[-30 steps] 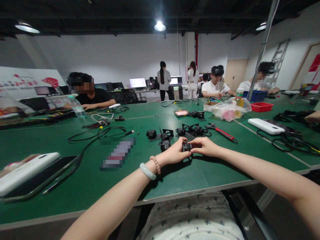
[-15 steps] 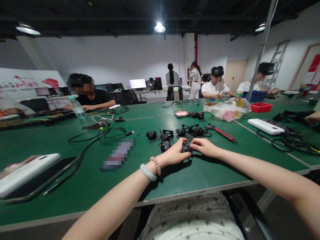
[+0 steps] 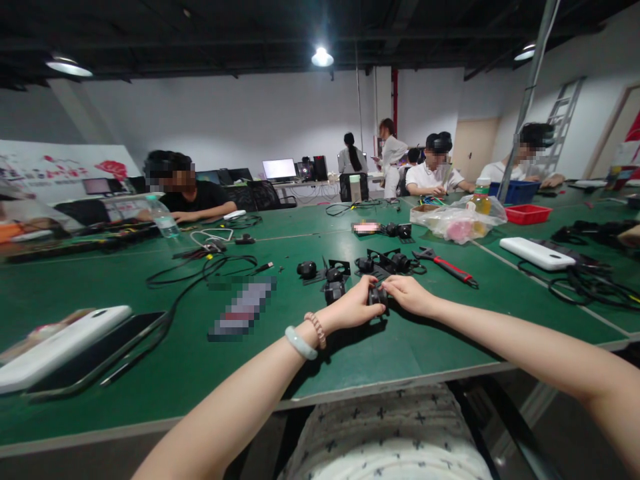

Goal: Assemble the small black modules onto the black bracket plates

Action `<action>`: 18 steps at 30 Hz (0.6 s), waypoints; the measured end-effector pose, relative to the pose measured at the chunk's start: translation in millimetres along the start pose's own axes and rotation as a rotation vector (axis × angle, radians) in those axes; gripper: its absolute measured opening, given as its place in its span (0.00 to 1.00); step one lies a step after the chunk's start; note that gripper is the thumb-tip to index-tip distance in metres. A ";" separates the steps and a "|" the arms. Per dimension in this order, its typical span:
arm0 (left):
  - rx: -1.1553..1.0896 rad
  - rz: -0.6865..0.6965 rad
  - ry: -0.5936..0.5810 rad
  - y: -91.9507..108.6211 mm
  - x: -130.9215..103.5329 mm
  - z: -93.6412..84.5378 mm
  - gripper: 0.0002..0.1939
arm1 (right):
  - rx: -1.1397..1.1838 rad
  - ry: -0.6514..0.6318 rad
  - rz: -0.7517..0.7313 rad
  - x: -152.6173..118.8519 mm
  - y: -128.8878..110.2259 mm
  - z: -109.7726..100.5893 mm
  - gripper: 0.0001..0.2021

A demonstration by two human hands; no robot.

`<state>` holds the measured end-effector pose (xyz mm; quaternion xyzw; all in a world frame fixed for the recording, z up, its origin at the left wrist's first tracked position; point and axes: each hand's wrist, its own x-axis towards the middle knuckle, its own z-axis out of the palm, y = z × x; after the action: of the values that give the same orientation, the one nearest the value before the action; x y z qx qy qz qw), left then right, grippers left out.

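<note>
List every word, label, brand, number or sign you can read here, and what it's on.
No text is readable.
Banner at left: red and dark marks, too blurred.
Clear bottle: any lettering too small.
Yellow-drink bottle: any lettering too small.
Lit monitor: screen too small to read.
Flat item: pixelated.
Red sheet at right edge: too blurred.
Black part in the left hand: no lettering discernible.

Workshop, apparently for electronics assembly. Long green-topped table strewn with loose cables, red-handled wrench, black parts, red tray. Co-workers seated round it. Lit monitor along far wall (slightly office-like, that end). Dark exposed ceiling, hanging lamp, ladder against wall: industrial room.
</note>
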<state>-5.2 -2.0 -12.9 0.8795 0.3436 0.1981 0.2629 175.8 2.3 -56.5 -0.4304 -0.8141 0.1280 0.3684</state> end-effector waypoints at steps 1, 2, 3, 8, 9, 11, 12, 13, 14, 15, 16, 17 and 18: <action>0.007 0.002 0.001 0.1 -0.1 0.0 0.26 | -0.012 0.005 -0.004 0.5 0.1 0.7 0.21; 0.013 0.005 0.000 0.3 -0.2 0.0 0.26 | -0.022 0.009 -0.007 0.9 0.0 1.2 0.21; 0.018 0.008 -0.004 0.5 -0.4 -0.1 0.26 | -0.031 0.014 -0.010 1.4 -0.2 1.7 0.21; 0.028 0.016 -0.017 1.1 -1.0 -0.6 0.26 | -0.058 0.036 -0.003 3.0 -2.0 2.8 0.20; 0.029 0.019 -0.015 0.9 -1.0 -0.7 0.26 | -0.059 0.034 -0.005 3.3 -2.3 3.0 0.20; 0.030 0.022 -0.011 0.1 -0.7 -0.7 0.26 | -0.059 0.025 -0.014 3.8 -3.0 3.6 0.19; 0.030 0.024 -0.010 -0.4 -0.5 -0.6 0.27 | -0.062 0.021 -0.018 4.0 -3.4 4.0 0.19; 0.031 0.025 -0.009 -0.8 -0.3 -0.5 0.27 | -0.067 0.020 -0.020 4.1 -3.8 4.5 0.18; 0.031 0.026 -0.008 -1.2 -0.1 -0.3 0.27 | -0.073 0.023 -0.018 4.1 -4.3 5.0 0.18; 0.030 0.027 -0.008 -1.6 0.1 -0.1 0.27 | -0.080 0.030 -0.014 4.1 -4.8 5.5 0.18; 0.029 0.029 -0.008 -1.9 0.3 0.2 0.27 | -0.085 0.039 -0.011 3.9 -5.4 6.0 0.18; 0.027 0.031 -0.006 -2.2 0.6 0.5 0.27 | -0.090 0.049 -0.008 3.8 -5.9 6.6 0.17; 0.025 0.034 -0.004 -2.6 0.9 0.8 0.26 | -0.093 0.061 -0.008 3.7 -6.4 7.1 0.17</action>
<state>-5.5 0.0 -15.0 0.8889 0.3306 0.1962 0.2491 165.5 2.2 -56.3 -0.4475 -0.8092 0.0756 0.3730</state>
